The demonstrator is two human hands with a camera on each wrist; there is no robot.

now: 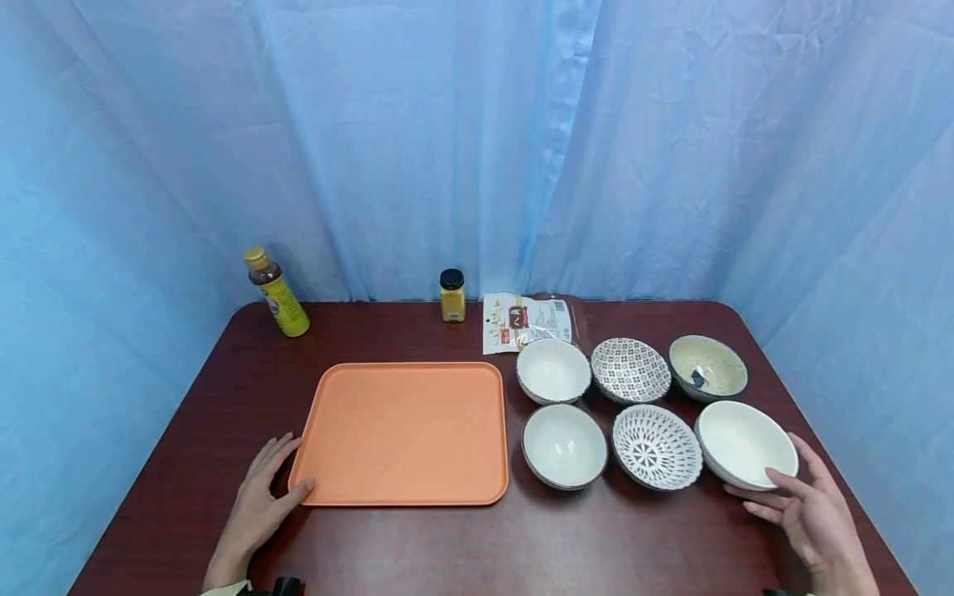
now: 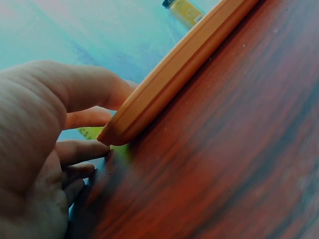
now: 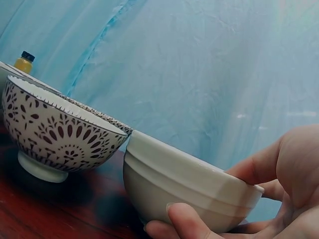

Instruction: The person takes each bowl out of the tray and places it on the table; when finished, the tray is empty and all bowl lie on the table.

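An orange tray [image 1: 402,434] lies on the dark red-brown table. At its near left corner my left hand [image 1: 264,497] holds the edge, the thumb on the rim and the fingers along the left side. The left wrist view shows the tray's orange rim [image 2: 159,82] between thumb and fingers. On the far right, my right hand [image 1: 816,517] grips a plain white bowl [image 1: 745,443], thumb at the rim and fingers below. Horizontal ridges run round this bowl's outside in the right wrist view. Beside it stands a bowl with a dark petal pattern [image 3: 65,129].
More bowls stand close together: a pale bowl [image 1: 565,447], a white one [image 1: 553,371], a dotted one [image 1: 630,370] and a speckled one [image 1: 708,364]. Behind are a food pouch [image 1: 525,321], a black-capped jar [image 1: 452,296] and a yellow-labelled bottle [image 1: 277,294]. Blue curtains enclose the table.
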